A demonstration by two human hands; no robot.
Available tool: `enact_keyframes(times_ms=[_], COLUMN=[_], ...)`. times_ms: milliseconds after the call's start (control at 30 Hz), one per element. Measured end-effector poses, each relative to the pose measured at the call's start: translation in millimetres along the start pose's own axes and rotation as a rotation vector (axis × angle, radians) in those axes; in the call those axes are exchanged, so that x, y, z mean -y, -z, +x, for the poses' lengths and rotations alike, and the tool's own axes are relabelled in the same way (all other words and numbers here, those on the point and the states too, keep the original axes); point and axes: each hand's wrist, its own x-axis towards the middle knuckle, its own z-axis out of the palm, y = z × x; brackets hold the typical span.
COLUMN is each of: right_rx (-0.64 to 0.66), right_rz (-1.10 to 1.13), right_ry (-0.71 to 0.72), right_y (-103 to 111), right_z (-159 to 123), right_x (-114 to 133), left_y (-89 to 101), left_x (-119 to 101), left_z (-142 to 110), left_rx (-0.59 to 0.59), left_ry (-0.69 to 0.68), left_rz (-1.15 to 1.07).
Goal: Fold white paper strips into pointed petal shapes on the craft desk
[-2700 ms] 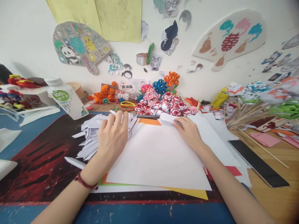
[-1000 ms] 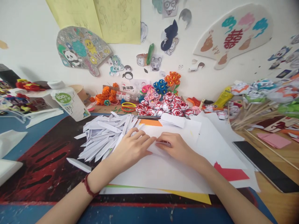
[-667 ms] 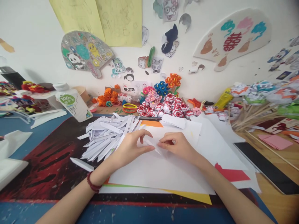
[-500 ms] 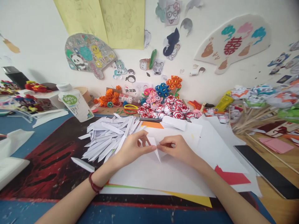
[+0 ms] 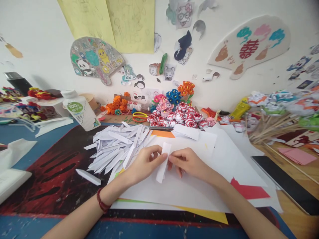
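A folded white paper strip [image 5: 162, 171] stands at a slant between my hands, above the white paper sheets [image 5: 199, 196]. My left hand [image 5: 144, 164] is closed on its left side, the thumb lying across the strip's face. At the strip's right edge my right hand [image 5: 187, 163] pinches with thumb and forefinger, its lower fingers hanging loosely curled. A heap of folded white paper strips [image 5: 117, 146] lies just left of my left hand. One single pointed strip [image 5: 88, 176] rests apart from it on the dark mat.
A white bottle [image 5: 81, 111] stands at the left. Red-and-white paper flowers [image 5: 185, 116] are piled along the wall. Paper flowers on sticks [image 5: 271, 116] and a black phone [image 5: 286, 182] lie at the right. A red paper scrap [image 5: 249, 190] sits near my right forearm.
The paper strip has turned from a narrow, pointed-looking view to showing its long flat face. My right hand's lower fingers have loosened and dropped. Both hands stay in nearly the same place.
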Motion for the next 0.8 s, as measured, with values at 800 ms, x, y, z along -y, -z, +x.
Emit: enact_keyframes(times_ms=[800], right_rx=[-0.209], right_rz=[0.232], right_ry=[0.067], right_y=[-4.3], right_z=[1.8], right_x=[4.9], left_y=[-4.4], left_x=[-9.1], left_z=[-6.3], left_rx=[-0.015], left_ry=[-0.035], left_rz=[0.219])
